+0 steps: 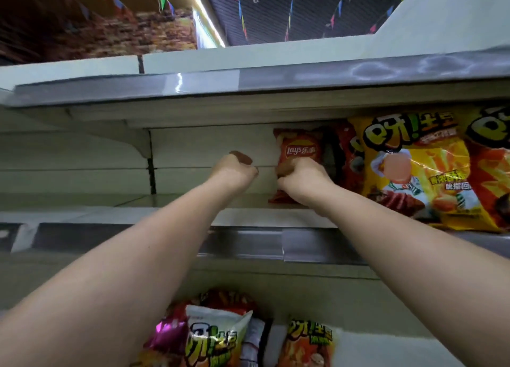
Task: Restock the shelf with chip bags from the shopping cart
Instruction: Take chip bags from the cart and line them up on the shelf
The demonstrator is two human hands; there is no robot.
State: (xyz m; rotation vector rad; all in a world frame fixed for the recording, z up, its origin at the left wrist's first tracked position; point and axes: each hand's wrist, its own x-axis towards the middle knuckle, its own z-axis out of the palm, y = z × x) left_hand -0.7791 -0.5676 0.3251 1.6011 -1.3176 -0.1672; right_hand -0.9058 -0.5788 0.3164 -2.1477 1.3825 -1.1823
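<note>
Red foil, one small chip bag (299, 157), is being held upright at the back of the shelf (248, 217) in the head view, its lower half being gripped by the right hand (302, 180), whose fingers are curled round the front and left edge of the pack. The bag is being stood just beside a dark red bag (343, 157), apparently so that the row is being extended leftward from the stock already in place. The left hand (234, 171) is being carried just to the left of the bag, apart from it, fingers curled and holding nothing; it is probably being kept ready to steady the pack. Large yellow-and-orange bags (414, 168) are standing at the shelf front on the right, overlapping the dark red one and crowding the right forearm's approach. To the left the shelf is being left bare as far as the bracket (143, 148). An upper shelf edge (248, 82) is hanging low over the working space, limiting headroom. Below, between the forearms, further bags (218, 336) are waiting, among them a white-and-green one and an orange one; whether these are lying in the cart cannot be told, since no cart frame is being shown.
</note>
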